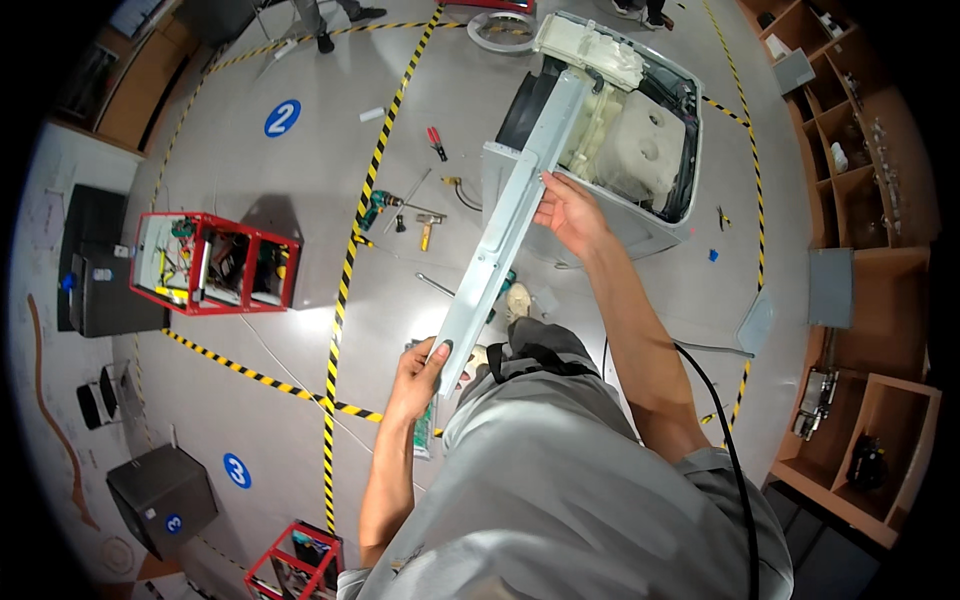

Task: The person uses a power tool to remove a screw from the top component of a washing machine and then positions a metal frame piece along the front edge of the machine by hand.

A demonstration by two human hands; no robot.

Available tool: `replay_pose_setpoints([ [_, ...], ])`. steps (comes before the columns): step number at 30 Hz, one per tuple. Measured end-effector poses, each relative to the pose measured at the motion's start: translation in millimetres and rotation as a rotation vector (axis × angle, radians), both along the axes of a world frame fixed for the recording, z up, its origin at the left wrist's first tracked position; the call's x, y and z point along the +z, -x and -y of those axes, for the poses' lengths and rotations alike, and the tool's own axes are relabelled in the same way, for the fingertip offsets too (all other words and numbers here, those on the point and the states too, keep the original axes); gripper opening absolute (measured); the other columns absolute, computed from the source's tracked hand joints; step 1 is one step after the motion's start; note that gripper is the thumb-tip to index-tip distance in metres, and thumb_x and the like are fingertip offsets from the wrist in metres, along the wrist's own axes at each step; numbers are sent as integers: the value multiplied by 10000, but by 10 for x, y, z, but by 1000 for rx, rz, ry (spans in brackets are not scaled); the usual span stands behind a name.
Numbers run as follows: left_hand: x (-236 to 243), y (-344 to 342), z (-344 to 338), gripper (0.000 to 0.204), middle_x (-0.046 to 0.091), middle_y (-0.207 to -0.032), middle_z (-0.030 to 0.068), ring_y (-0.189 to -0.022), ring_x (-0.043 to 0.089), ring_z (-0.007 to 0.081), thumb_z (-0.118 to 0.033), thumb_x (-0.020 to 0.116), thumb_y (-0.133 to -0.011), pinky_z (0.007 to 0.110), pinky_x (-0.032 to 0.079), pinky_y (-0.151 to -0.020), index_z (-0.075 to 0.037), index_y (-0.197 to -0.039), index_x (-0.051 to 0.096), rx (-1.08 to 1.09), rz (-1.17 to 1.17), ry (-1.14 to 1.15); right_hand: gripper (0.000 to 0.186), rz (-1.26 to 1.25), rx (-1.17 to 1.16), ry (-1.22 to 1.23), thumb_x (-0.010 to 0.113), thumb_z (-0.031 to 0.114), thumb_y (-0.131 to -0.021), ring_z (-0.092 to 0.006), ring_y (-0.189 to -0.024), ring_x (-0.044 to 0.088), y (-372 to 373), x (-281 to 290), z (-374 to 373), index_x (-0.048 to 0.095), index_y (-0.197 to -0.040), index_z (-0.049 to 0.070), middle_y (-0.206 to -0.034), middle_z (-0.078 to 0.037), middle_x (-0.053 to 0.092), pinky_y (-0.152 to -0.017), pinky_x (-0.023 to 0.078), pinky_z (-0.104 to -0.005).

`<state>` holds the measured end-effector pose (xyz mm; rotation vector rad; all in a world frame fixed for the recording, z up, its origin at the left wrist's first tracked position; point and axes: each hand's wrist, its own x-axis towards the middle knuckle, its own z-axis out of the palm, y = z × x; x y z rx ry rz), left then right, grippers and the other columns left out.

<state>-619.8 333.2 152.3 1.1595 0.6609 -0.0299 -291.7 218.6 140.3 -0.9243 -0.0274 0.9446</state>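
A long pale metal bar with small holes and a raised strip lies diagonally across the middle of the view. My left hand grips its lower end, thumb on top. My right hand holds its right edge higher up, fingers curled at the side. The bar's far end reaches over an opened washing machine, which has its top off, a concrete weight and a white plastic housing showing. I cannot tell whether the bar touches the machine.
Pliers, a drill and a hammer lie on the taped floor. Red tool carts stand left and lower left, wooden shelving right. A black cable runs beside my right arm. Other people's feet show at the top.
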Motion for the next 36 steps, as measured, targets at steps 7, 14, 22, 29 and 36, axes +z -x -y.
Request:
replay_pose_setpoints([
  [7, 409, -240, -580, 343, 686, -890, 168, -630, 656, 176, -262, 543, -976, 272, 547, -545, 52, -1105, 588, -22, 22, -57, 287, 33, 55, -97, 562, 226, -972, -302, -991, 652, -427, 362, -250, 549, -1163, 11, -1069, -175, 655, -896, 520, -442],
  [14, 814, -370, -1057, 378, 688, -873, 163, -624, 668, 169, -305, 564, -960, 256, 544, -511, 46, -1094, 596, -85, 23, -122, 770, 1935, -176, 741, 690, 31, -734, -298, -1381, 316, -610, 1143, -268, 396, -1426, 196, -1490, -135, 328, -1134, 294, -457],
  [22, 1079, -489, -1310, 383, 695, -836, 152, -607, 673, 154, -313, 621, -928, 232, 539, -477, 38, -1080, 602, -142, 71, -94, 714, 2427, 305, 631, 754, 73, -661, -258, -1334, 382, -773, 1394, -548, 500, -1319, 186, -1404, -103, 434, -1189, 188, -431],
  [29, 1370, -437, -1618, 493, 698, -893, 146, -642, 676, 150, -390, 565, -953, 229, 543, -490, 43, -1190, 562, -260, 153, -94, 596, 2444, 257, 497, 717, -3, -619, -286, -1042, 535, -755, 1748, -594, 553, -1184, 90, -1051, -94, 542, -875, 467, -393],
  [36, 1705, -442, -1965, 821, 687, -857, 190, -628, 687, 181, -669, 276, -942, 250, 566, -475, 73, -1133, 569, -192, 195, -96, 563, 2485, 135, 510, 687, -19, -627, -301, -1005, 551, -666, 2090, -695, 572, -1169, 80, -1052, -94, 559, -856, 476, -401],
])
